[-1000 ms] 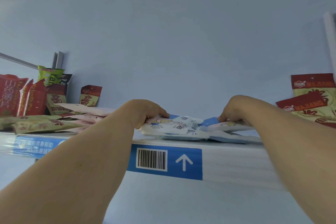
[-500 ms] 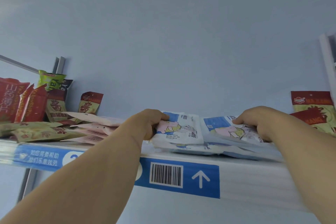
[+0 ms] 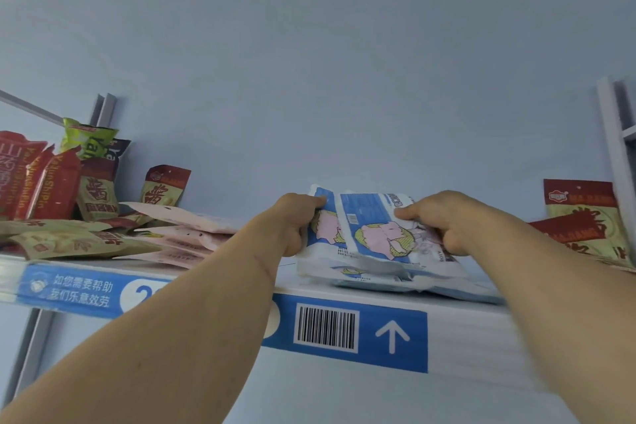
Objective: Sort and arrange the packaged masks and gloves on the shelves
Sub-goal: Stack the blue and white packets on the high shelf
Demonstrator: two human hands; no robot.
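A: Mask packs [image 3: 375, 234], blue and white with a cartoon print, sit on the top shelf [image 3: 481, 330] in a loose stack. The upper two are tipped up on edge, faces toward the camera.

B: Why tipped?

A: My read: the person is fanning them to check the print or square the edges before laying them flat. Left hand [image 3: 292, 224] pinches the left pack at its upper corner, thumb behind, fingers curled over. Right hand [image 3: 437, 220] grips the right pack along its right side, forefinger laid across the face.

B: Both hands loaded, then.

A: Yes, neither is free. The lower packs lie flat and overhang the shelf's front edge a little, just above the barcode label [image 3: 327, 327].

B: Risk?

A: Slick film on film. The flat ones could slide off the lip if the top two get pulled.

B: Neighbours?

A: Pink flat packets [image 3: 186, 231] just to the left, likely the other item to sort, can't tell the contents. Red and tan snack bags [image 3: 55, 189] beyond them, and more snack bags [image 3: 581, 217] at far right.
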